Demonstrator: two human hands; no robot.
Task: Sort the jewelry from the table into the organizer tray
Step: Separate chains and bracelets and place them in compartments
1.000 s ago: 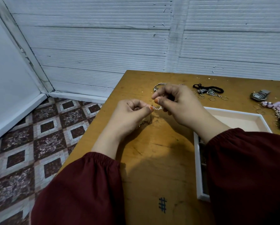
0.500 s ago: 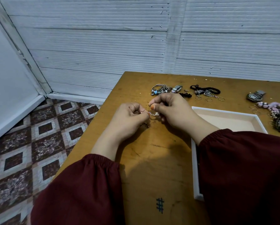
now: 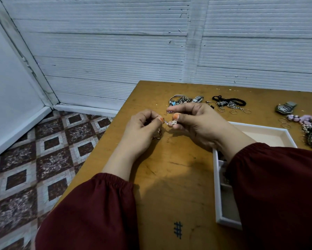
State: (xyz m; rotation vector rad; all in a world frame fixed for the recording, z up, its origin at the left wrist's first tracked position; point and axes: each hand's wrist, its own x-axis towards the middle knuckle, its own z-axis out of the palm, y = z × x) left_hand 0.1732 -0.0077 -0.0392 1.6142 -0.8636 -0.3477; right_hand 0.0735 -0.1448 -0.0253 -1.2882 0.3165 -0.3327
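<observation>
- Wooden surface [image 3: 178, 177] abuts a white ribbed wall.
- Beaded chain [image 3: 169, 123] is held above the surface, between both hands.
- Left hand [image 3: 142, 127] pinches one end; right hand [image 3: 196, 123] pinches the other.
- White organizer tray [image 3: 263, 137] lies right of the hands; loose jewelry [image 3: 229, 103] lies behind them.

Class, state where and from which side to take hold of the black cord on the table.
Pinch the black cord at its right end, from above: it lies flat, and that end looks clear of the silver chains tangled nearer its middle.

Home: tiled floor [image 3: 48, 159], wooden table [image 3: 178, 177]
</observation>
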